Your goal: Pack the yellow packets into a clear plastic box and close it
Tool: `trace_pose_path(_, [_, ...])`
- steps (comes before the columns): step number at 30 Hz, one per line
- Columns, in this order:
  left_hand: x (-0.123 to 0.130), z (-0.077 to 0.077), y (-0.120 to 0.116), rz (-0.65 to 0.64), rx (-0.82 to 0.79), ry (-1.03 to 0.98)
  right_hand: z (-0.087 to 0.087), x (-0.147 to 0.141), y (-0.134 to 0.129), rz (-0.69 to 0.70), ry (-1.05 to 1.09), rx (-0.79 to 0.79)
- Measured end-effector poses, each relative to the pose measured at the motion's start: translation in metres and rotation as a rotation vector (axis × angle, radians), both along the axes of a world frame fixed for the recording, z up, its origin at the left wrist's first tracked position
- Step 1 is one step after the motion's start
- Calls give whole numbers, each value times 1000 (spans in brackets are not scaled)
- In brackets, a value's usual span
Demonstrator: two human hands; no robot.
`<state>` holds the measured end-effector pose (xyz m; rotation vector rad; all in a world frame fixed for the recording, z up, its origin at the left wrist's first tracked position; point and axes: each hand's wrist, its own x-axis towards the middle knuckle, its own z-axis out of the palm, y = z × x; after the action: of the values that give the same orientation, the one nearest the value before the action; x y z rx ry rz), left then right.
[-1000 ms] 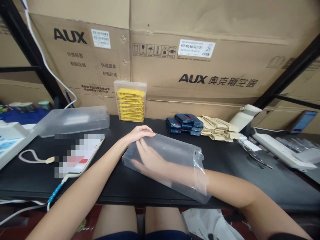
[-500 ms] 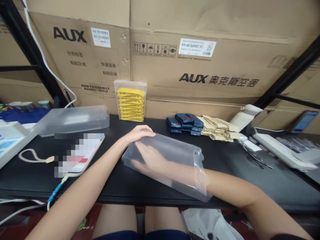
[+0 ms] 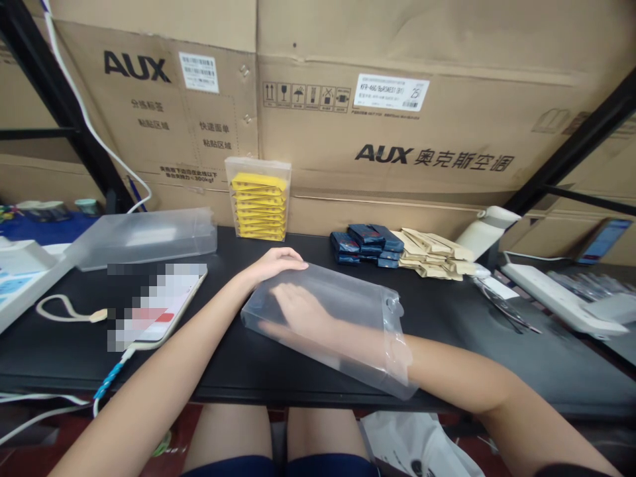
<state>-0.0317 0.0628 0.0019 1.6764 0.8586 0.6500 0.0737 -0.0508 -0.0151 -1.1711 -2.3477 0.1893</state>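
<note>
A clear, frosted plastic box (image 3: 348,291) lies slanted on the black table in front of me, its open end with loose flaps facing right. My left hand (image 3: 281,262) grips the box's far left corner, fingers closed over the edge. Through the open end, my right hand (image 3: 303,311) and forearm reach inside the box. Seen hazily through the plastic, the right hand's fingers and thumb are apart near the closed end, with no item visible in them.
Against the cardboard stands a clear box of yellow packets (image 3: 259,205). Dark blue packets (image 3: 368,245) and beige packets (image 3: 432,254) lie right of it, near a white bottle (image 3: 487,232). Another clear box (image 3: 154,238) and a phone (image 3: 171,308) on a cable are at left.
Inside the box, the right hand's fingers have shifted slightly. The left hand and the box stay almost where they were.
</note>
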Motion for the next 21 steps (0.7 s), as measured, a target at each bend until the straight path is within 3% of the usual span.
trace_pose_path(10, [-1,0,-1,-13,-5,-26,-10,6,7,54,24,103])
trace_pose_path(21, [-1,-1,-1,28,-62,-54,-2,7,8,80,174,28])
